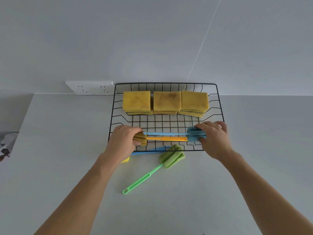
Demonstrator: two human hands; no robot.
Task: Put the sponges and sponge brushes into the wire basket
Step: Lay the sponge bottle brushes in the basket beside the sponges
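Observation:
A black wire basket stands on the counter against the wall. Three stacks of yellow sponges line its back. My left hand grips the brownish-yellow head of an orange-handled sponge brush at the basket's front left. My right hand holds the blue head of a light-blue-handled sponge brush at the front right. The two brushes lie parallel, head to tail, over the basket floor. A green sponge brush lies on the counter in front of the basket. A blue handle and a yellow bit show under my left wrist.
A white double wall socket sits left of the basket. The white counter's left edge runs diagonally, with crumpled cloth beyond it. A thin white cord runs down the wall to the basket's back right.

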